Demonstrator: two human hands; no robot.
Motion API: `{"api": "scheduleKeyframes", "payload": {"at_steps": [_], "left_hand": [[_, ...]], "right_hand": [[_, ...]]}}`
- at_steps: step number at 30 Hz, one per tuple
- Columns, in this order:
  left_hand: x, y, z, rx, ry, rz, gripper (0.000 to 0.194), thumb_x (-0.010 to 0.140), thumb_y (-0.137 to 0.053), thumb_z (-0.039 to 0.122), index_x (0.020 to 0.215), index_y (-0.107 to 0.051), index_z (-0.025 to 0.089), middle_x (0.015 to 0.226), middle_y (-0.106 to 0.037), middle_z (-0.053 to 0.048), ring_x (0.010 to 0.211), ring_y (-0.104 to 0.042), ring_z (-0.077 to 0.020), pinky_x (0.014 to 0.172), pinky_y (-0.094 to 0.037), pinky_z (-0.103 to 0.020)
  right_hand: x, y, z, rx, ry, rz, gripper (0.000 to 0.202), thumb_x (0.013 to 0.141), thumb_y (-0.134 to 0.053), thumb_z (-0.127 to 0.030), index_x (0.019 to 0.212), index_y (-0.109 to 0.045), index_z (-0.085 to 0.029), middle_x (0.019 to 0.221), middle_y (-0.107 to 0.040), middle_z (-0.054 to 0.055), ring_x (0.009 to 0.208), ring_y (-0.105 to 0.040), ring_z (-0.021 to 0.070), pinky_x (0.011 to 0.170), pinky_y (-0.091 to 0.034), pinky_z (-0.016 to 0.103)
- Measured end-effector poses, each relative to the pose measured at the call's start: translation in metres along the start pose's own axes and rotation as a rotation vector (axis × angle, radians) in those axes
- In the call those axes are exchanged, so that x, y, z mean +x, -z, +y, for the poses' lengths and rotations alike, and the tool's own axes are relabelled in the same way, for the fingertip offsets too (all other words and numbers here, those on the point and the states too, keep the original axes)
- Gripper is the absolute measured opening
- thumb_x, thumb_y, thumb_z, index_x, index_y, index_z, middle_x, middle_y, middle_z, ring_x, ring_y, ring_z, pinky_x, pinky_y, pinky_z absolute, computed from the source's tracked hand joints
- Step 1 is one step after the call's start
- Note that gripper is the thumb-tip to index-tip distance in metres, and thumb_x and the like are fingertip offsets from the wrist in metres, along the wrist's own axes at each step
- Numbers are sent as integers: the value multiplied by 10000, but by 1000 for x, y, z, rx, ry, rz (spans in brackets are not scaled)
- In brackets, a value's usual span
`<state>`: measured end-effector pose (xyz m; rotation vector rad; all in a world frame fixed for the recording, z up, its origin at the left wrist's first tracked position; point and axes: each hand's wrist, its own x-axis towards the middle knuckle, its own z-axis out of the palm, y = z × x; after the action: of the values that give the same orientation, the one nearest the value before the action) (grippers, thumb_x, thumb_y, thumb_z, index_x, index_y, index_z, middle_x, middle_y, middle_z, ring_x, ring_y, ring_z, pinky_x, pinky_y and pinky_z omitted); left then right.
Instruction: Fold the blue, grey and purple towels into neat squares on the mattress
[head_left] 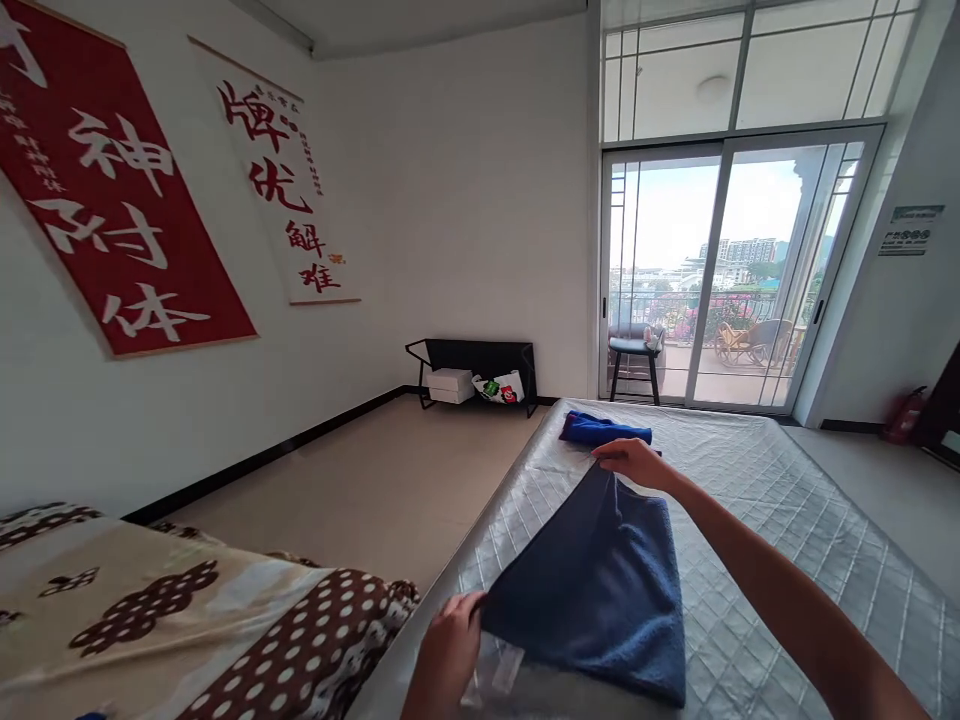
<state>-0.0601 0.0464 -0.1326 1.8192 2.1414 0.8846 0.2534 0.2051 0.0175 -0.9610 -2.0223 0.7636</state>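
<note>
A dark blue cloth (600,580), perhaps a folded garment, lies on a silver quilted cover (787,560). My left hand (448,640) pinches its near left corner. At the far edge my right hand (634,462) grips the same cloth and lifts it a little, so a crease runs down from the fingers. Just beyond my right hand rests a brighter blue folded cloth (604,428), on the far end of the cover. A pale tag or label (508,668) shows beside my left hand.
To the left is a brown and cream patterned blanket (150,610). By the wall stands a black rack (480,355) with white boxes (450,384) and a printed bag (499,388). A stool (634,350) is near the sliding glass door (720,280). A fire extinguisher (905,415) stands at right.
</note>
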Motion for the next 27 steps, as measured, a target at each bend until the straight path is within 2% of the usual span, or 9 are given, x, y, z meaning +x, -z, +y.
{"api": "scheduleKeyframes", "payload": {"at_steps": [3,5,7,11,14,18,21,24,27], "left_hand": [[22,39,35,0,-179,137,320,819,-400,342,835,-708,257,938,-778,-73,890,-726,-275,798,-567,-363],[35,69,66,-2,-246,189,313,808,-425,388,831,-708,257,889,-784,-58,842,-731,-271,766,-568,-352],[42,101,100,-13,-282,183,337,822,-445,454,871,-718,263,843,-788,-28,758,-734,-250,700,-563,-317],[38,154,166,-65,-373,183,411,819,-505,611,906,-745,289,834,-792,16,722,-736,-210,656,-548,-252],[33,179,202,-78,-426,245,457,778,-551,691,892,-761,301,881,-793,21,767,-734,-210,708,-555,-257],[43,188,228,-69,-454,209,552,727,-536,771,866,-772,291,839,-787,14,751,-723,-226,743,-569,-314],[54,182,234,-77,-466,85,596,674,-558,788,872,-784,273,843,-788,-2,807,-729,-264,762,-577,-354],[54,173,236,-123,-489,-53,527,678,-612,729,891,-788,280,890,-791,-5,840,-727,-272,785,-576,-357],[41,162,241,-193,-542,-183,458,685,-646,683,845,-787,278,872,-786,-15,814,-716,-266,777,-575,-360]], "right_hand": [[-28,47,-21,44,-9,-19,434,736,-706,-594,940,-790,-221,838,-763,44,772,-710,231,728,-585,368],[-45,76,-36,85,-20,44,437,717,-721,-595,950,-789,-231,837,-766,41,800,-712,241,746,-583,385],[-61,103,-52,117,-10,157,417,695,-742,-585,929,-791,-243,870,-773,40,870,-713,253,809,-575,400],[-98,147,-78,115,5,392,420,650,-782,-577,905,-788,-244,944,-778,53,936,-709,266,877,-553,430],[-127,170,-87,106,-27,511,457,612,-811,-585,898,-787,-230,938,-778,68,911,-710,270,848,-553,430],[-166,185,-95,96,-68,551,500,594,-825,-607,913,-789,-224,888,-772,66,861,-703,252,788,-563,403],[-198,187,-103,101,-76,557,472,590,-847,-578,904,-785,-230,823,-753,45,741,-679,197,681,-569,347],[-233,185,-109,115,-124,572,451,598,-854,-553,906,-773,-233,671,-689,10,502,-572,128,469,-509,289],[-263,186,-108,138,-151,704,439,642,-822,-563,955,-740,-266,752,-696,11,356,-442,76,336,-430,278]]}}
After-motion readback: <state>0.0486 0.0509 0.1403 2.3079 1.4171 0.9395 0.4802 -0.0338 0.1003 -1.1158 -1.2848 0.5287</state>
